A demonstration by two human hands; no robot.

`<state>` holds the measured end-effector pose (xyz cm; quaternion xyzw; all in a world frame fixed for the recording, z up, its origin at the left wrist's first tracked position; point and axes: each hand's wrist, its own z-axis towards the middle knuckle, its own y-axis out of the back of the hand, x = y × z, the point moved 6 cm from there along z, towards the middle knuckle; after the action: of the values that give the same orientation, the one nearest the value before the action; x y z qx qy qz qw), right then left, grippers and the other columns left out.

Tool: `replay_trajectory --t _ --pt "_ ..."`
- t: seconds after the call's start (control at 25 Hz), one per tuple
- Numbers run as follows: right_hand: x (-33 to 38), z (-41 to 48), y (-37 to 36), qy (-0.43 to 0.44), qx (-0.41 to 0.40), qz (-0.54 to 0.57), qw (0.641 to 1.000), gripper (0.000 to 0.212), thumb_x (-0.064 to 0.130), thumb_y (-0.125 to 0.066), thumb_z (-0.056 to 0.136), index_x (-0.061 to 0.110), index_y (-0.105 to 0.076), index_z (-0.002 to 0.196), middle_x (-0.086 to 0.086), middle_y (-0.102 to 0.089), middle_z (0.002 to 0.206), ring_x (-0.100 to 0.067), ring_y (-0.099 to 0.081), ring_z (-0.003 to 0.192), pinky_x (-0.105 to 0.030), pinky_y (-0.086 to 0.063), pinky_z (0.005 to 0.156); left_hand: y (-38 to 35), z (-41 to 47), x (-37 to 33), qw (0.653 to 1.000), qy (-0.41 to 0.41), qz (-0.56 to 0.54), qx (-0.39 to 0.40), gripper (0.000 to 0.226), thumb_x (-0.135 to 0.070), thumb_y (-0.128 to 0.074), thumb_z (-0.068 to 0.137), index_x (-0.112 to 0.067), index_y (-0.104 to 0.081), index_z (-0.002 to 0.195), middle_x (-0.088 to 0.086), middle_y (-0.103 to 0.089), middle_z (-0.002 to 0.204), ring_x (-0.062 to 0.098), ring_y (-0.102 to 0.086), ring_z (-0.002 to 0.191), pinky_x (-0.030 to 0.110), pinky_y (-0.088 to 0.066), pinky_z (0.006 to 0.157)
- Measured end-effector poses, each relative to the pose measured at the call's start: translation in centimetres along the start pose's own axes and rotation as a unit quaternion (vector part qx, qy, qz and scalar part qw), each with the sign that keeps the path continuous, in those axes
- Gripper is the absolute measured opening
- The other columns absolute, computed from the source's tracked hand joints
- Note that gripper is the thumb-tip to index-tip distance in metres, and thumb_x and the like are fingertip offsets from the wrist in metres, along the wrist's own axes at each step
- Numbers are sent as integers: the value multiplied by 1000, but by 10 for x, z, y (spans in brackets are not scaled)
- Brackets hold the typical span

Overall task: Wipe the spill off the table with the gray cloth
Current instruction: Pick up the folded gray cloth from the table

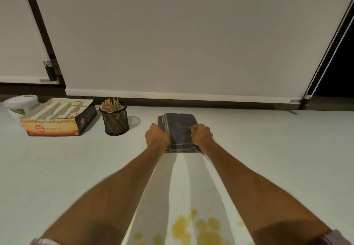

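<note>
Hands, left (157, 134) and right (201, 134), are closing grip on the gray cloth (180, 131), seemingly; lifting evenly is suiting the yellow spill (199, 229).

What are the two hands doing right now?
Left hand: closed on the left edge of the folded gray cloth.
Right hand: closed on its right edge.

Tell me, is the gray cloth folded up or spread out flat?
Folded. The gray fabric cloth lies as a thick rectangle on the white table, with stacked layers showing along its near edge.
</note>
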<state>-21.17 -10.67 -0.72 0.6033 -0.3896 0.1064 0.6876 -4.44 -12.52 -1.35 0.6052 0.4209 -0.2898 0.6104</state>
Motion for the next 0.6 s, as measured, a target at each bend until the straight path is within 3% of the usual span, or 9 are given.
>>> replay_trajectory --t 0.08,0.16,0.24,0.32,0.36,0.48,0.6 --pt "0 6 6 -26 17 158 987 37 3 -49 98 10 -54 133 -19 -51 137 -36 -54 121 -44 -48 102 13 11 6 986 105 -128 10 39 -4 -74 81 2 -55 115 22 -65 115 30 -65 87 36 -55 59" --pt "-1 6 11 -67 41 259 963 44 -5 -56 91 7 -52 133 -20 -55 131 -36 -59 111 -44 -53 94 15 15 7 969 159 -172 75 48 3 -78 73 3 -55 115 24 -65 114 36 -67 96 46 -59 76" --pt "-4 5 12 -115 75 341 930 42 -6 -62 83 -3 -54 124 -24 -61 118 -37 -64 97 -44 -57 83 10 9 1 951 175 -194 166 41 7 -69 73 4 -58 113 24 -62 122 39 -63 109 50 -53 95" --pt "-1 -2 10 -145 125 410 892 29 -5 -64 78 -8 -60 106 -24 -65 98 -36 -66 85 -43 -58 74 4 -2 -6 933 175 -189 252 32 0 -63 78 4 -60 110 22 -61 125 38 -59 116 49 -49 100" --pt "1 -8 8 -150 141 408 889 22 -2 -66 78 -6 -62 99 -22 -65 91 -35 -66 80 -43 -58 73 2 -9 -9 930 169 -174 276 31 -5 -65 80 3 -62 110 22 -64 119 36 -62 112 47 -51 96" --pt "10 -23 14 -137 118 347 920 20 -1 -67 82 -4 -62 101 -19 -65 86 -30 -65 72 -39 -57 67 12 -15 -19 965 99 -119 211 24 -2 -68 81 -2 -66 106 13 -65 89 22 -62 74 34 -54 67" --pt "23 -36 41 -116 91 385 911 18 -5 -58 83 0 -61 100 -19 -62 85 -28 -60 69 -37 -54 63 30 -24 -38 969 30 -140 201 48 9 -59 84 -17 -57 124 18 -64 105 25 -60 87 45 -56 85"
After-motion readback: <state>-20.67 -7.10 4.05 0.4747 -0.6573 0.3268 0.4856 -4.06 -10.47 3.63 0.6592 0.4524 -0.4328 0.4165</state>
